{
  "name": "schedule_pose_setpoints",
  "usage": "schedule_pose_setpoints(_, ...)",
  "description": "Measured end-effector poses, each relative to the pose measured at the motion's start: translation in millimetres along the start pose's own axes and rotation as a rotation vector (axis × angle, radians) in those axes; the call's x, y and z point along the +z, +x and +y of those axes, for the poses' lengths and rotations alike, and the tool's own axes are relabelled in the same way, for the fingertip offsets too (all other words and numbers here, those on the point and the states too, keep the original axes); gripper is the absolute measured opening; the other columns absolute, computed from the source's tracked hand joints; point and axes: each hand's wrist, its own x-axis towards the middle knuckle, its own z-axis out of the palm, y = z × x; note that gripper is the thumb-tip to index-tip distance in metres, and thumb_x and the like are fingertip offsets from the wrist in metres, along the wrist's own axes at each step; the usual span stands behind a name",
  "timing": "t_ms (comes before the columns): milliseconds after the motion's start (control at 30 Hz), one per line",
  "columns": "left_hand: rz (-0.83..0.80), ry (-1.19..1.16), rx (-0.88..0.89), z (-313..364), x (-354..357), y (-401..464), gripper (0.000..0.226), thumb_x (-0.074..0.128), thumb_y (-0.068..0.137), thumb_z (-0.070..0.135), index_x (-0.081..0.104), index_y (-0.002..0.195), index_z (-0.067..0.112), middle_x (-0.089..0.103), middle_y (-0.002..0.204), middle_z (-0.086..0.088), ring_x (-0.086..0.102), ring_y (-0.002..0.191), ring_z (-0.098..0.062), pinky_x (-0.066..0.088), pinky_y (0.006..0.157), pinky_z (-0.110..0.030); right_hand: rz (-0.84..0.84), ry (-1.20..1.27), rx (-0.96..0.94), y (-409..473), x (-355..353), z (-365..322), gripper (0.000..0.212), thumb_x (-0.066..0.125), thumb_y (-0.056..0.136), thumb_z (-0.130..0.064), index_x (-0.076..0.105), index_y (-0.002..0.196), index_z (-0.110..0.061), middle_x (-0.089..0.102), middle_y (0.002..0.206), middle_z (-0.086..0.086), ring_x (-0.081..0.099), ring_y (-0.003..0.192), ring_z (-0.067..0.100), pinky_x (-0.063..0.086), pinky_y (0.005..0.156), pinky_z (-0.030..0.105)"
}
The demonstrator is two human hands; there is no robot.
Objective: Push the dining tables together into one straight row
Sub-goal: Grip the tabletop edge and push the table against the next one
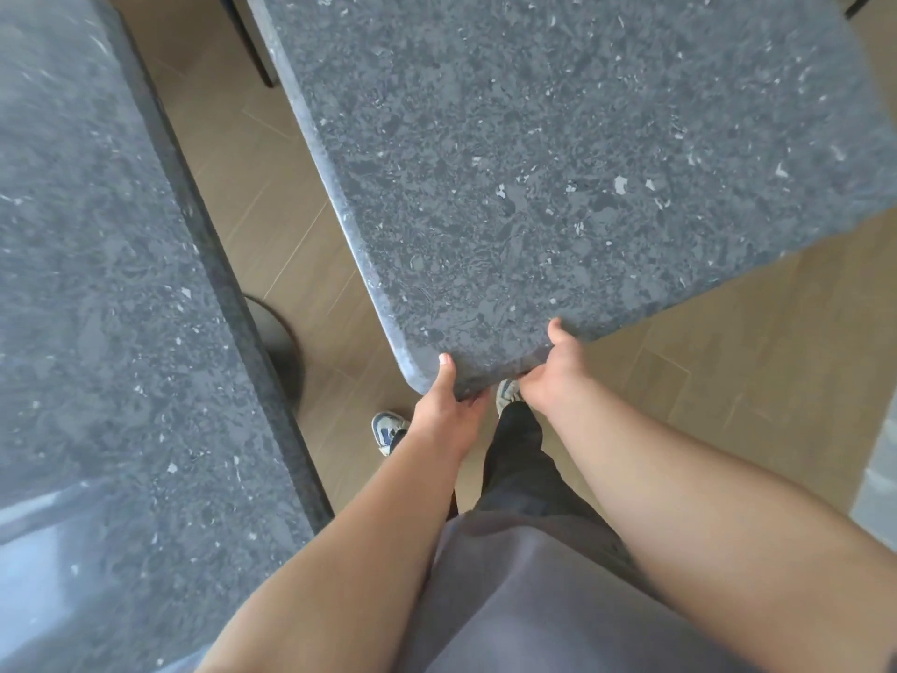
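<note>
Both hands grip the near corner of the right table [558, 162], low in the frame's centre: the left hand [444, 405] and right hand [553, 371] each lay a thumb on top, fingers curled under the edge. The left table [97, 284] fills the frame's left side, a wedge of floor [272, 225] between them. The step looks like swinging this skewed corner; next, it needs turning until the edges run parallel, then closing the gap.

A single head-worn camera looks steeply down from close above, facing forward over the near corner of a granite table [558, 162], floor [728, 381] beneath, second table [97, 284] at left.
</note>
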Motion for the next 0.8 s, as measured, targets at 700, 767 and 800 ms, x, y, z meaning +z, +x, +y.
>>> schedule_pose_setpoints(700, 0.075, -0.337, 0.02, -52, 83, 1, 0.062, 0.073, 0.087, 0.048, 0.056, 0.132, 0.009, 0.07, 0.122, -0.014, 0.066, 0.11, -0.026, 0.054, 0.093, -0.036, -0.128, -0.029, 0.227, 16, -22, -63, 0.049, 0.067, 0.092, -0.036, 0.055, 0.13, -0.006, 0.063, 0.127, 0.018, 0.062, 0.116, 0.033, 0.049, 0.103, 0.048)
schedule_pose_setpoints(767, 0.085, -0.274, 0.076, -56, 86, 7, 0.048, 0.072, 0.088, 0.05, 0.062, 0.117, 0.012, 0.079, 0.093, -0.011, 0.075, 0.088, -0.024, 0.058, 0.069, -0.036, -0.105, 0.0, 0.163, 25, -27, -78, 0.051, 0.066, 0.093, -0.039, 0.054, 0.133, -0.008, 0.063, 0.128, 0.016, 0.062, 0.117, 0.032, 0.048, 0.105, 0.048)
schedule_pose_setpoints(800, 0.08, -0.285, 0.089, -55, 86, 8, 0.044, 0.071, 0.089, 0.05, 0.062, 0.112, 0.013, 0.079, 0.085, -0.01, 0.077, 0.08, -0.025, 0.06, 0.066, -0.037, -0.113, 0.014, 0.145, 29, -30, -82, 0.052, 0.065, 0.094, -0.039, 0.053, 0.135, -0.008, 0.062, 0.13, 0.016, 0.061, 0.119, 0.032, 0.045, 0.108, 0.048)
